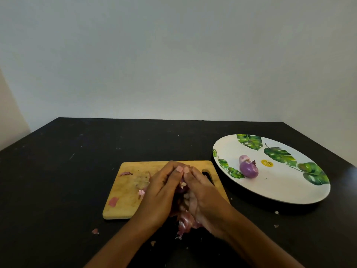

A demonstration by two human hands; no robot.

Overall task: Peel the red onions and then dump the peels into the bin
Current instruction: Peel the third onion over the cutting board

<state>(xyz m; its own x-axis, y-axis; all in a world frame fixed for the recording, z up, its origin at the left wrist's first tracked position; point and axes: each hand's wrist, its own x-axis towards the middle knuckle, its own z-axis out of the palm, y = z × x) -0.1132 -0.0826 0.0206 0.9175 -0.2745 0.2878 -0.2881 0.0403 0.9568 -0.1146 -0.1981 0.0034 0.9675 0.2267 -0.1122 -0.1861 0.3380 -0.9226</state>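
Hands: left hand [160, 192] and right hand [204, 196] both curled round a red onion [180, 189] above the cutting board [127, 182], thumbs pinching skin. Two peeled onions [248, 169] on plate [289, 190], 2 o'clock. Risk: loose peels [184, 221] at 6 o'clock slide off tabletop [77, 151] edge; bin not visible.

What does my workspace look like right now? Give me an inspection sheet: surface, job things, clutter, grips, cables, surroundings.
Surface: dark table, scuffed.
Job's things: red onion held, peels hanging below it; two peeled onions on leaf-print plate; bin not seen.
Clutter: peel scraps on cutting board and table.
Grips: left grip and right grip both hold the onion.
Cables: nothing seen.
Surroundings: plain wall.
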